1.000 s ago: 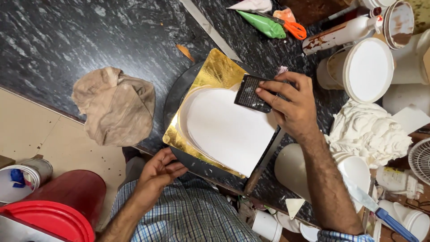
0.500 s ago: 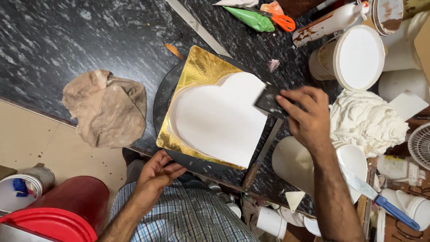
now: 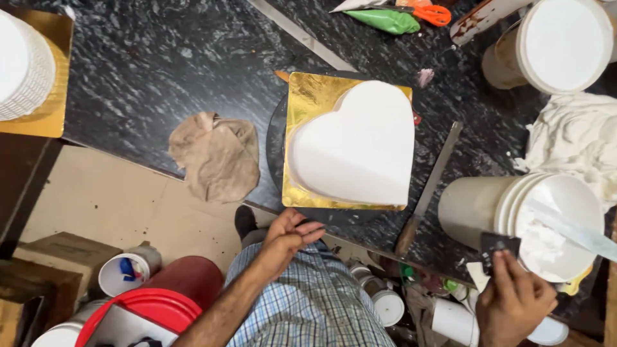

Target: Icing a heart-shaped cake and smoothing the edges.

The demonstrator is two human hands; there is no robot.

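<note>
Head view: heart-shaped white cake (image 3: 357, 144) on gold board (image 3: 308, 96) sat at 12 o'clock from left hand (image 3: 289, 234), the nearer hand, its point toward it. Left hand was half-open, fingertips at turntable (image 3: 276, 138) edge. Right hand (image 3: 511, 295), at 4 o'clock, pinched a dark scraper (image 3: 498, 247) over the cream bucket (image 3: 514, 218).

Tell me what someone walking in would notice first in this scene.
The white heart-shaped cake on a gold board stands out at the centre of the dark counter. The left hand sits at the turntable's near edge, while the right hand holds a dark scraper against a white cream tub at lower right.
</note>
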